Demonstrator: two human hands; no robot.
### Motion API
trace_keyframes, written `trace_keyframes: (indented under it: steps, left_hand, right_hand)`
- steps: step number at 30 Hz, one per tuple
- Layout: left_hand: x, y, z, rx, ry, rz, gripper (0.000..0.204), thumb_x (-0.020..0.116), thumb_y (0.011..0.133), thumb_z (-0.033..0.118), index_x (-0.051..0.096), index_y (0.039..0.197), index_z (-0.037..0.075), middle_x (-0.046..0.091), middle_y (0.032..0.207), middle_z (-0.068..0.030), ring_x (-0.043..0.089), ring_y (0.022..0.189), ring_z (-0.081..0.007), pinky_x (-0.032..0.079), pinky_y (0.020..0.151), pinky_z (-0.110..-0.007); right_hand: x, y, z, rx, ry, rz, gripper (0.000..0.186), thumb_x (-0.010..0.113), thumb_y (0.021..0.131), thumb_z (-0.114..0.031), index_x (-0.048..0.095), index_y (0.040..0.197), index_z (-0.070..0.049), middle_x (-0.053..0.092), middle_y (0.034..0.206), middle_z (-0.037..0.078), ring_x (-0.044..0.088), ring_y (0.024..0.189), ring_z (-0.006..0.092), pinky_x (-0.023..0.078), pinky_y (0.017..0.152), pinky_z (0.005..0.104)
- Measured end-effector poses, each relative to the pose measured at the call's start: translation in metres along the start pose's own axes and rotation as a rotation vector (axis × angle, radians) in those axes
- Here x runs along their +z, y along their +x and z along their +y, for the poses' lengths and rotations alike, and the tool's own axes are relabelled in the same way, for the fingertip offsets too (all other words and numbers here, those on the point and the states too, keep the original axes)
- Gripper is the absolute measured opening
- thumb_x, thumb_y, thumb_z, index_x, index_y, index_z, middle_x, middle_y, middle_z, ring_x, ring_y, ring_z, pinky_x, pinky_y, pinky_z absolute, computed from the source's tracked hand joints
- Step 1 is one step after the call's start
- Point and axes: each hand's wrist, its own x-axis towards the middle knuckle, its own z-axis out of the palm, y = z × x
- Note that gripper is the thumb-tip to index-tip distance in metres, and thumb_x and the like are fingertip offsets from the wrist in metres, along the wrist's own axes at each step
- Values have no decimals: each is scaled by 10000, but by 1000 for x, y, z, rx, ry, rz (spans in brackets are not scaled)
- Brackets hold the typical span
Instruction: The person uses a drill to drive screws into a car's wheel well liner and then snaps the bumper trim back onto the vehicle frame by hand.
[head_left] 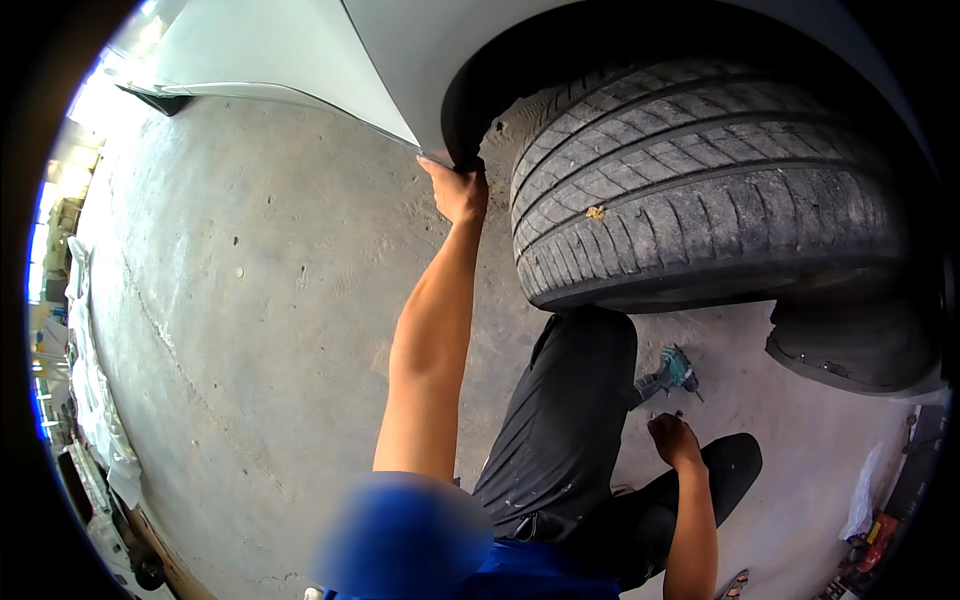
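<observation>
With my left arm stretched forward, my left hand [458,192] grips the lower corner of a pale car body panel [395,85], where it meets the dark wheel arch liner [460,125]. The thumb shows on the outside; the other fingers are mostly hidden behind the edge. Close on its right is a large worn tyre [690,190] with a small tan clump [596,213] stuck to its tread. My right hand [675,440] is closed above my bent leg, and whatever its fingers hold is too small to name. Just beyond it, a teal and black cordless drill [680,370] lies on the floor.
My knee [595,325] is right under the tyre's lower edge. A dark curved liner [850,345] hangs at the right of the wheel. Plastic-wrapped parts [95,380] line the left side of the concrete floor [260,270]. Red equipment [878,545] stands at the lower right.
</observation>
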Motion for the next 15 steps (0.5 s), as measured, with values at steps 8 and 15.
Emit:
trace_keyframes:
  steps: [8, 15]
  left_hand:
    - [-22, -17, -93, 307, -11, -312, 846, 725, 858, 316, 283, 1525, 40, 648, 1272, -238, 682, 1055, -382, 529, 920, -440]
    - [-86, -113, -137, 117, -225, -541, 511, 622, 956, 124, 461, 1406, -56, 689, 1168, -193, 688, 936, -216, 541, 871, -340]
  right_hand:
    - [50, 50, 73, -292, -137, 40, 357, 540, 973, -390, 680, 1091, -84, 693, 1113, 207, 641, 1032, 445, 516, 906, 498]
    - [50, 64, 60, -583, -609, 24, 176, 528, 935, -149, 656, 1052, -115, 654, 1074, 143, 656, 1000, 345, 553, 838, 457]
